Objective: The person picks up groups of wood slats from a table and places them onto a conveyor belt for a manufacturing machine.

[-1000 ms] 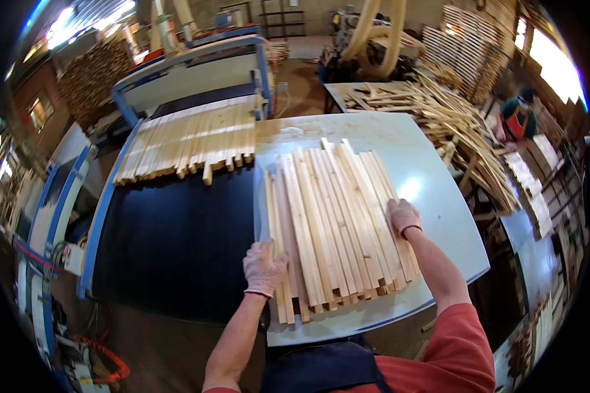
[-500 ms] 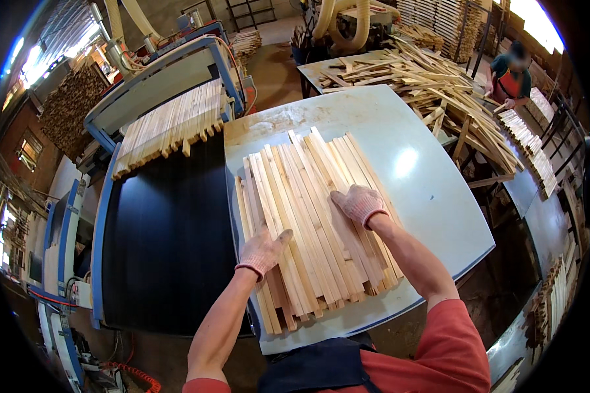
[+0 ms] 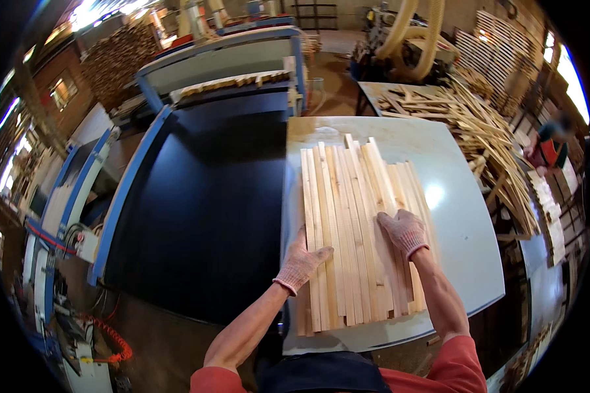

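Note:
Several pale wooden strips (image 3: 351, 262) lie side by side on a light grey-blue table (image 3: 469, 242), their ends uneven. My left hand (image 3: 301, 263), in a knitted work glove, grips the left side of the row, its thumb over the top and its fingers partly hidden along the outer edge. Toward the right side, my right hand (image 3: 405, 232), gloved alike, is closed over strips with its thumb pointing left. Some strips under the right hand sit slightly raised or skewed against those beside them.
A black conveyor belt (image 3: 203, 209) adjoins the table's left side and leads into a blue-framed machine (image 3: 223, 62), with more strips (image 3: 236, 84) at its mouth. Behind right, a heap of loose wood (image 3: 478, 124) covers another table. A person (image 3: 549, 147) stands at far right.
The strips on the belt have travelled away into the machine. My view has swung left, so the table appears farther right. Both hands stay on the row of strips.

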Tool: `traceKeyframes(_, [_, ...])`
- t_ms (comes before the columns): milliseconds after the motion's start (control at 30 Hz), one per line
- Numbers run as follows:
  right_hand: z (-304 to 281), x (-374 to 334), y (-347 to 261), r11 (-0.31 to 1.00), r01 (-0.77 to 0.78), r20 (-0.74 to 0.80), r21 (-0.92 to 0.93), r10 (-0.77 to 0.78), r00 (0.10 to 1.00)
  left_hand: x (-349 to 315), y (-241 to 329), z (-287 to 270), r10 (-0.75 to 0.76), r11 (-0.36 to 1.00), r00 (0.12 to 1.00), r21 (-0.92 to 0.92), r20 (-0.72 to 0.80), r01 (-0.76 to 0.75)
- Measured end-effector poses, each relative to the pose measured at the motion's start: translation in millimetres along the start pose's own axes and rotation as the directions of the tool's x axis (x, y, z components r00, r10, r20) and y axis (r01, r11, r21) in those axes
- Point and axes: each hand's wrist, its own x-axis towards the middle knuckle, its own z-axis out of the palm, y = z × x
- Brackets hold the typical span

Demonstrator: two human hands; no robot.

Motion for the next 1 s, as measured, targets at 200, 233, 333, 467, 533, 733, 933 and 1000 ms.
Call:
traceKeyframes(200, [64.6, -61.3, -119.2, 0.983, 0.172, 0.026, 0.065, -0.174, 0.984, -43.0, -5.4, -160.7, 0.027, 0.993, 0.999, 0.114, -0.045, -0.022])
traceKeyframes(233, [76.6, -75.9, -147.5, 0.978, 0.187, 0.085, 0.095, -0.195, 0.977, -53.4, -8.3, -192.3, 0.018, 0.989, 0.998, 0.146, -0.058, -0.009])
traceKeyframes(333, [127.7, -110.8, -214.0, 0.968, 0.207, 0.178, 0.143, -0.231, 0.956, -87.4, -27.2, -277.2, -0.007, 0.986, 0.995, 0.167, -0.097, 0.023])
traceKeyframes(467, [225.4, -139.5, -277.8, 0.967, 0.219, 0.226, 0.132, -0.245, 0.943, -111.8, -65.8, -382.1, -0.104, 0.917, 0.986, 0.371, -0.133, 0.147])
traceKeyframes(533, [265.3, -157.6, -313.2, 0.964, 0.247, 0.145, 0.099, -0.259, 0.955, -113.9, -73.3, -430.0, -0.155, 0.716, 0.961, 0.644, -0.230, 0.270])
traceKeyframes(733, [317.1, -178.6, -429.3, 0.954, 0.266, 0.359, 0.139, -0.299, 0.884, -103.0, -56.5, -538.1, -0.302, 0.364, 0.802, 0.715, -0.516, 0.597])
traceKeyframes(933, [407.3, -196.8, -535.3, 0.894, 0.275, 0.324, 0.353, -0.393, 0.861, -154.6, -88.8, -618.2, 0.154, 0.232, 0.799, 0.808, -0.581, 0.542])
traceKeyframes(1000, [429.2, -200.4, -570.4, 0.892, 0.260, 0.354, 0.370, -0.394, 0.849, -183.7, -98.4, -627.2, 0.295, 0.391, 0.751, 0.791, -0.591, 0.470])
